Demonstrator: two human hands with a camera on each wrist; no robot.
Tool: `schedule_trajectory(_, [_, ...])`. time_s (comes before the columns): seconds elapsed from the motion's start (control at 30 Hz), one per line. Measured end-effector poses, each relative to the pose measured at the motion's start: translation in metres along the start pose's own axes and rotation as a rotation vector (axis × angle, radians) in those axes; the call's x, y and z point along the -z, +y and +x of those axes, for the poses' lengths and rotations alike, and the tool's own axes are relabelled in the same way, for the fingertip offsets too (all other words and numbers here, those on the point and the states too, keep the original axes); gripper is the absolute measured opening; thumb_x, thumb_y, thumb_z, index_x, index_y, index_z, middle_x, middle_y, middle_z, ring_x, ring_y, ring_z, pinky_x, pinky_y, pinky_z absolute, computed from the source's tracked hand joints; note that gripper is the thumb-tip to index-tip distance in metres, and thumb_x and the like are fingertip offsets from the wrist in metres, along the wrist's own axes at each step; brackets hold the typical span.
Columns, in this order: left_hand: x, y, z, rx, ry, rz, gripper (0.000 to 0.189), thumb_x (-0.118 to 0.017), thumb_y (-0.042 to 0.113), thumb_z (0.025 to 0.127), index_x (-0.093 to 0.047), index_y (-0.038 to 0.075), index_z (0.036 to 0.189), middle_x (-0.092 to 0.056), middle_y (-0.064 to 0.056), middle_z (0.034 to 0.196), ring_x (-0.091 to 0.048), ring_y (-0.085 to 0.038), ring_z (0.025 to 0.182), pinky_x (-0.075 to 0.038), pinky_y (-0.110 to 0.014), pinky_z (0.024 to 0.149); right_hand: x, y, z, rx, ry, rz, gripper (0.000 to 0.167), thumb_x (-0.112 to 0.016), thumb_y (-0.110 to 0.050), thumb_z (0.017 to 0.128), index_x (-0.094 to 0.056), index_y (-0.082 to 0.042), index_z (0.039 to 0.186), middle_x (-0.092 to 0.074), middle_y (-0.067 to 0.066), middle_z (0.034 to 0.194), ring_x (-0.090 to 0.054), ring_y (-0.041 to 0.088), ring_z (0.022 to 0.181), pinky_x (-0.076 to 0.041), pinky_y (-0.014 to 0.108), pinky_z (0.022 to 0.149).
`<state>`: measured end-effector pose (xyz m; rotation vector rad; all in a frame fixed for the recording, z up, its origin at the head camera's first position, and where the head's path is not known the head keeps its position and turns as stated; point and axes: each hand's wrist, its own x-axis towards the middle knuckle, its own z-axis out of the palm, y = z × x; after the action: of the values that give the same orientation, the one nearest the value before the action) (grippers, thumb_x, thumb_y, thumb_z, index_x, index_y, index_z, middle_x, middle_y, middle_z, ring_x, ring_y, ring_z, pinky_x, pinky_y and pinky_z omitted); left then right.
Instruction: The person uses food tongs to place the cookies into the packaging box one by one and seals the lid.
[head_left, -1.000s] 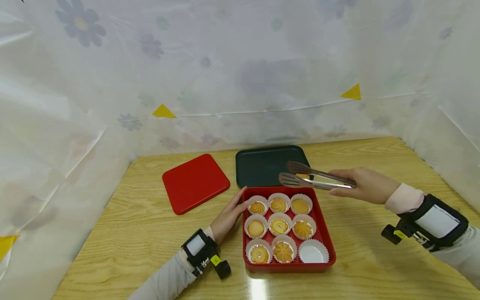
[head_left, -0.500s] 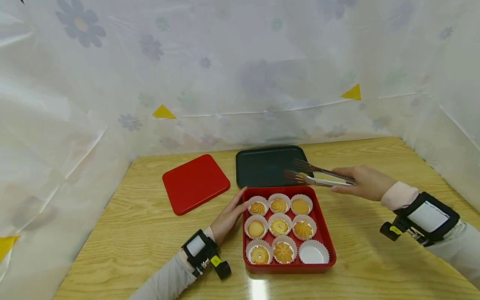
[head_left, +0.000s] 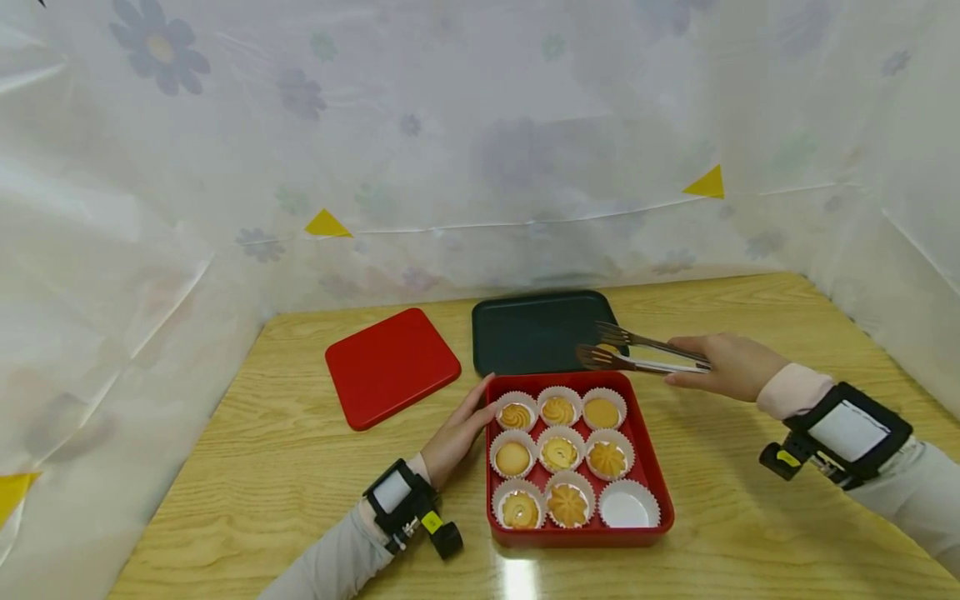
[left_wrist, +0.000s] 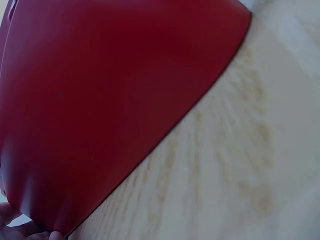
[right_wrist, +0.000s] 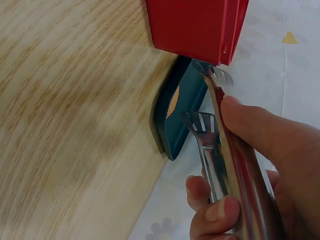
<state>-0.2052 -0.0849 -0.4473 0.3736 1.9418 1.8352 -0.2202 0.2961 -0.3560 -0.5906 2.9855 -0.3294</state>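
My right hand (head_left: 738, 367) grips metal tongs (head_left: 652, 350), their slotted ends spread apart over the right side of a dark green tray (head_left: 517, 333). Partly hidden between those ends is a cookie (head_left: 609, 347) on the tray; it also shows in the right wrist view as a cookie (right_wrist: 173, 102). My left hand (head_left: 453, 437) holds the left wall of a red box (head_left: 660, 483) near its far corner. Inside the box sit several white paper cups with cookies, such as a star-shaped cookie (head_left: 567, 505). The paper cup (head_left: 628, 505) at the near right has no cookie.
A red lid (head_left: 393, 367) lies flat on the wooden table (head_left: 300, 483), left of the tray. White flowered plastic sheeting (head_left: 450, 150) encloses the back and sides. The tray stands just behind the box's far wall.
The right hand has shifted slightly left. The tongs' ends have moved right and back, then settled around the cookie on the tray. The left hand and box stay put.
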Motion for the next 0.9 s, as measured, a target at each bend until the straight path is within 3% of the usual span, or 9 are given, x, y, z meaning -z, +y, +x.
schedule_trajectory(0.2, [0.000, 0.001, 0.000, 0.002, -0.003, -0.002, 0.060, -0.042, 0.031, 0.103, -0.017, 0.020, 0.157, -0.022, -0.009, 0.160, -0.012, -0.030, 0.148, -0.011, -0.058, 0.118, 0.001, 0.002, -0.002, -0.013, 0.000, -0.019, 0.071, -0.072, -0.041, 0.085, -0.055, 0.013, 0.126, -0.064, 0.031, 0.113, -0.068, 0.033, 0.090, -0.053, 0.056, 0.082])
schedule_trajectory(0.47, [0.000, 0.000, 0.000, 0.012, 0.000, -0.002, 0.060, -0.042, 0.031, 0.103, -0.018, 0.021, 0.156, -0.022, -0.008, 0.160, -0.013, -0.030, 0.148, -0.011, -0.059, 0.117, 0.000, 0.009, -0.003, 0.006, -0.003, 0.016, 0.065, -0.073, -0.037, 0.085, -0.057, 0.014, 0.122, -0.069, 0.021, 0.099, -0.061, 0.020, 0.077, -0.054, 0.049, 0.074])
schedule_trajectory(0.9, [-0.001, 0.002, 0.000, 0.014, 0.001, -0.001, 0.059, -0.040, 0.029, 0.103, -0.017, 0.020, 0.157, -0.022, -0.009, 0.160, -0.012, -0.031, 0.148, -0.011, -0.059, 0.117, -0.003, 0.013, 0.000, -0.001, -0.014, 0.028, 0.062, -0.072, -0.034, 0.086, -0.058, 0.014, 0.121, -0.067, 0.027, 0.106, -0.067, 0.030, 0.088, -0.053, 0.053, 0.079])
